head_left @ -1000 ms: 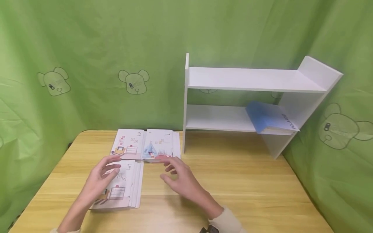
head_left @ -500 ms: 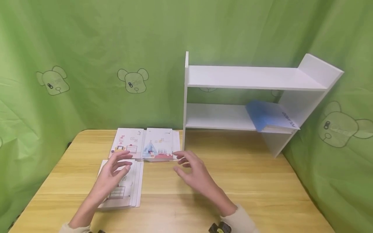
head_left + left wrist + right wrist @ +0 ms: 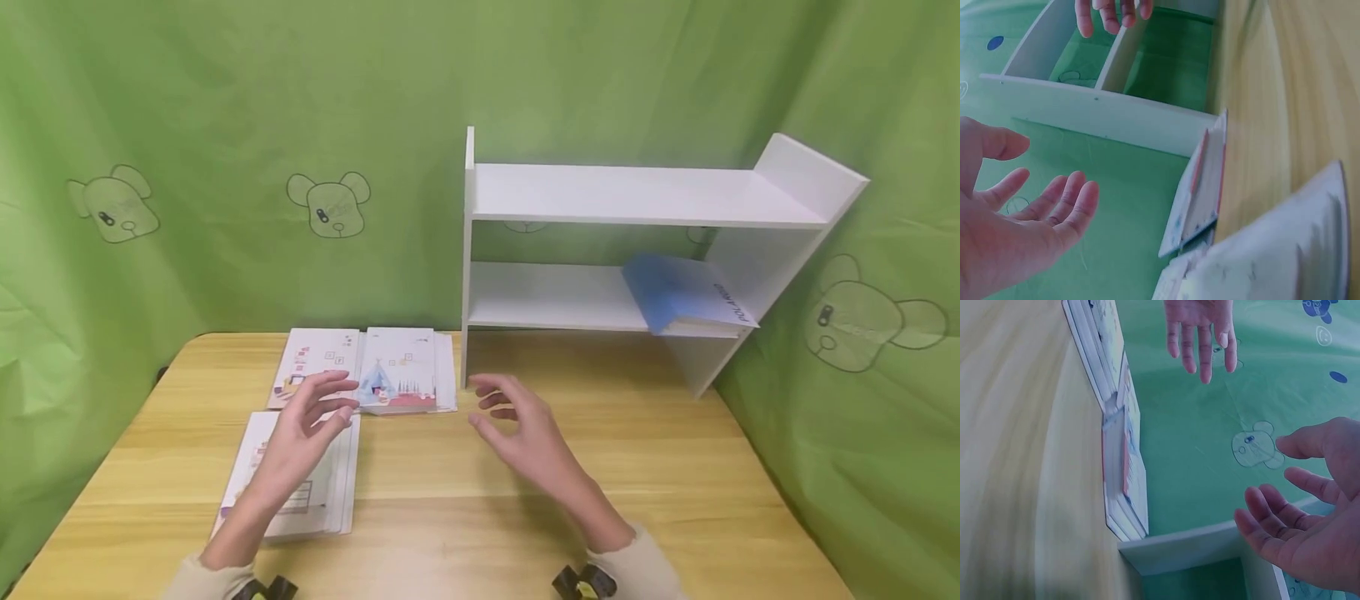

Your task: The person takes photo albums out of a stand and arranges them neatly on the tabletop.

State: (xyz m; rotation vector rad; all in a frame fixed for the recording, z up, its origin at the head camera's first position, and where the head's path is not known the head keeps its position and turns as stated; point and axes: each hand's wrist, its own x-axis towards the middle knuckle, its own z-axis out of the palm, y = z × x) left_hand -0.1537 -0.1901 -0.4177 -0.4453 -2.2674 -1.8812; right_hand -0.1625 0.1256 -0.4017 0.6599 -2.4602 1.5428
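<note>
My left hand (image 3: 311, 433) hovers over the front stack of books (image 3: 341, 483), fingers loosely bent and holding nothing. It hides part of that stack and the lower edge of the pale book (image 3: 318, 346) behind it. Beside that one lies a book with a blue tent on its cover (image 3: 401, 358). My right hand (image 3: 528, 433) is held above the bare wood to the right of the books, its fingers slightly curved around nothing. In the left wrist view, a gap separates the left hand (image 3: 1041, 225) from the books (image 3: 1266, 250).
A white two-tier shelf (image 3: 622, 192) stands at the back right. On its lower board, a blue book marked POLAROID (image 3: 678, 292) leans near the right panel. Green curtain (image 3: 187, 83) surrounds the wooden table (image 3: 420, 542).
Both hands have moved to the right and slightly farther forward, staying empty. The view has turned a little, so the books and shelf appear shifted left.
</note>
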